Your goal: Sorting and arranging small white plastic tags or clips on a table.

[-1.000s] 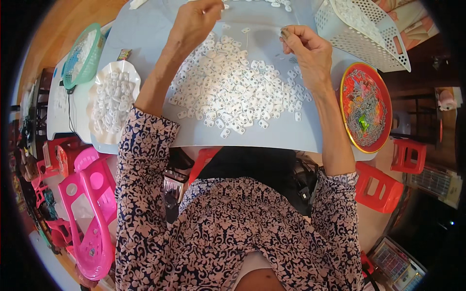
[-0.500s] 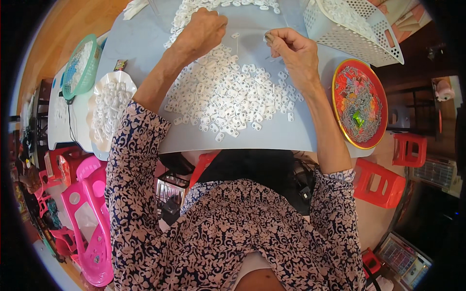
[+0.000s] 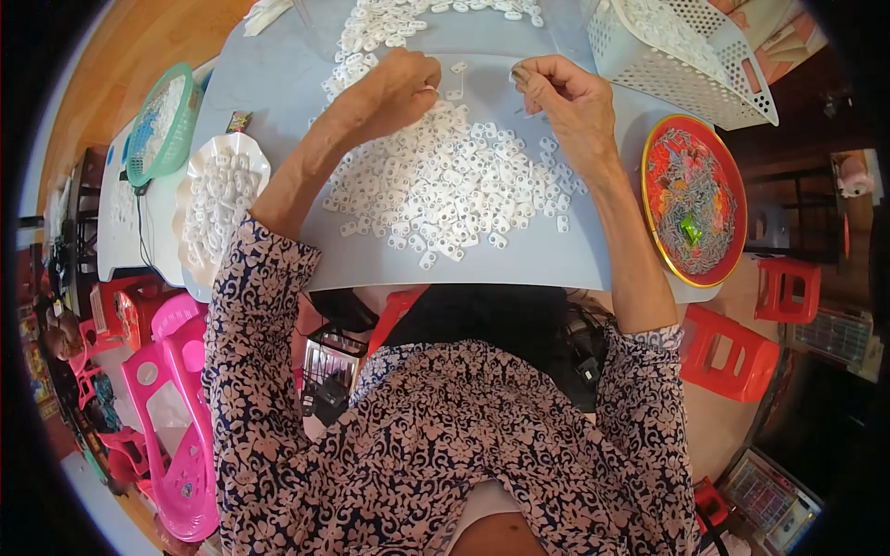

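Note:
A heap of small white plastic pieces with holes (image 3: 464, 185) lies on the grey-blue table (image 3: 556, 264) in front of me. My left hand (image 3: 394, 88) is closed at the far left edge of this heap, its fingertips pinched together. A bit of white shows at them, too small to name. Opposite, my right hand (image 3: 575, 102) is held above the table, thumb and fingers bent together. Small grey slivers show under its fingers, and something dark sits at the fingertip. Between the hands, a couple of white pieces (image 3: 455, 94) lie apart from the heap.
To the right stands a red, gold-rimmed plate (image 3: 741, 208) of grey screw-like pieces, with a white perforated basket (image 3: 640, 69) behind it. At left are a scalloped white dish (image 3: 192, 199) and a green basket (image 3: 190, 111). More white pieces (image 3: 371, 32) lie farther back.
My left hand has come slightly nearer, to the edge of the heap, with its fingertips lower. The right hand keeps nearly the same pose. The whole view has shifted slightly.

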Motion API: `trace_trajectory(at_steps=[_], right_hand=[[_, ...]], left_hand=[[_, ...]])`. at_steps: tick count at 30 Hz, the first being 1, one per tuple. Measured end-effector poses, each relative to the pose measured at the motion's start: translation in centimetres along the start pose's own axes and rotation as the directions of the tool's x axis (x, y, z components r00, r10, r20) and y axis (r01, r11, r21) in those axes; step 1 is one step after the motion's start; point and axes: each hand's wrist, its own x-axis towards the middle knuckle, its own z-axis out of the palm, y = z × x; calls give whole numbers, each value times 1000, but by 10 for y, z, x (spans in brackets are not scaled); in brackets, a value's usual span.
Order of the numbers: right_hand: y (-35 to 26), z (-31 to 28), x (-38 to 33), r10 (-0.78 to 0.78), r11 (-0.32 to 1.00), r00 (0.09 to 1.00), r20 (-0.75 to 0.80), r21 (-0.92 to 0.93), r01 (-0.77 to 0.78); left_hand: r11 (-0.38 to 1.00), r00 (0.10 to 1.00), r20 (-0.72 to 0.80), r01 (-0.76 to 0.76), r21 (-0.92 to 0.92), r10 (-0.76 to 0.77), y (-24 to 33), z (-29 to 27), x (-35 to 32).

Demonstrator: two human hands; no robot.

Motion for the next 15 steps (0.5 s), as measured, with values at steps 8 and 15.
trace_trajectory(at_steps=[8,15], right_hand=[[-10,5,2,19,992,992,127,118,-34],[-7,9,6,63,982,994,90,171,-78]], left_hand=[[326,902,-9,146,-934,-431,27,7,9],[204,889,51,160,-966,-456,43,22,19]])
